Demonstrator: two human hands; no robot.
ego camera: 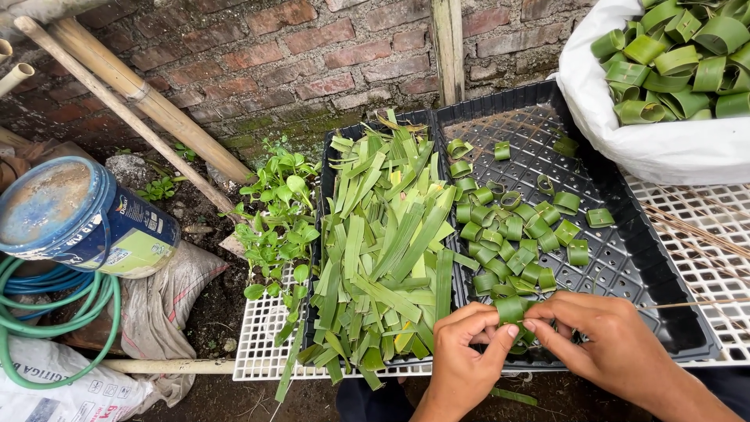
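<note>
At lower centre, we pinch a rolled leaf ring (510, 309) between left hand (466, 352) and right hand (605, 337) fingers closed on it, mid-rolling; fastening looks next.

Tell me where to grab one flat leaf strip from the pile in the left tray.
Probably best to pinch a near cut end of a leaf strip from above at the pile's front edge: the strips lie flat, overlapped, lengthwise toward you, beside the left hand.
</note>
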